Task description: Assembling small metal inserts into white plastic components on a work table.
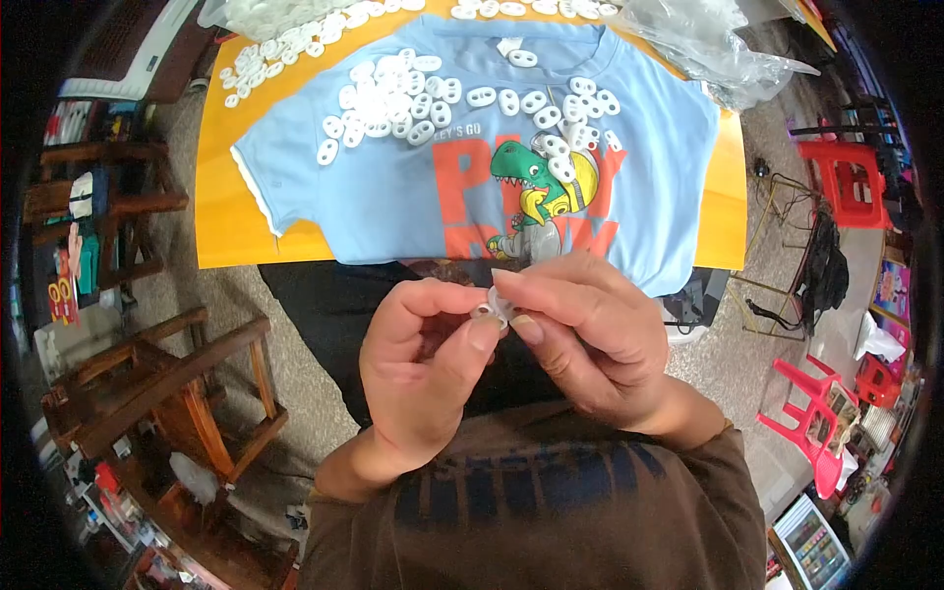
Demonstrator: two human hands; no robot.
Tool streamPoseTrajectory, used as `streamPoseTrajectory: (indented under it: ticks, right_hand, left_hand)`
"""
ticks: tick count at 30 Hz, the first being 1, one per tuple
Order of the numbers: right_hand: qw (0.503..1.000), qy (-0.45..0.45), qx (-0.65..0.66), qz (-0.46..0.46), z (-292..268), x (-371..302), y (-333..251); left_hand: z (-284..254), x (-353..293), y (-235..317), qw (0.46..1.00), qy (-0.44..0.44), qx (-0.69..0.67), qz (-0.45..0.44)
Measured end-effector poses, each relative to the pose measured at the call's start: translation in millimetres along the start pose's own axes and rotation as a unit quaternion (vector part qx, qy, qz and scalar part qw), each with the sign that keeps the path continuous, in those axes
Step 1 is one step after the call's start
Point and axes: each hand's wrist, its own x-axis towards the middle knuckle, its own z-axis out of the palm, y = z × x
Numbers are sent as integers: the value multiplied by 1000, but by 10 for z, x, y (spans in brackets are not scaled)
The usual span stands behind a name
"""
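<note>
My left hand (425,356) and my right hand (588,334) meet in front of my chest, just off the table's near edge. Between their fingertips is a small white plastic piece with holes (489,313), pinched from both sides; my fingers cover part of it. Beyond them, a light blue T-shirt (364,211) with a cartoon dinosaur print lies spread out. On its upper left rests a heap of white oval two-hole plastic pieces (393,96). Several more of these pieces (556,147) are scattered over the right of the shirt and the print.
The shirt lies on a yellow tabletop (221,221). More white pieces (280,54) and clear plastic bags (723,49) are along its far side. A brown wooden frame (197,393) stands at left; red plastic stools (811,408) are on the right.
</note>
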Motion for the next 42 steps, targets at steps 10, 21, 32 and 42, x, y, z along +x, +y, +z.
streamPoseTrajectory:
  ticks: [10, 21, 32, 42]
  right_hand:
    - [997, -10, 58, 44, -33, 0, 2]
    - [997, -32, 77, 4, -53, -6, 94]
    - [992, -76, 92, -39, -64, -11, 174]
    - [988, -73, 132, -40, -81, -76, 225]
  left_hand:
    - [-33, -21, 60, 999, -31, -5, -42]
    - [-46, -10, 64, 993, -77, -31, -82]
    - [-26, -45, 58, 994, -84, 0, -65]
    - [-74, -98, 15, 993, -112, 1, -35]
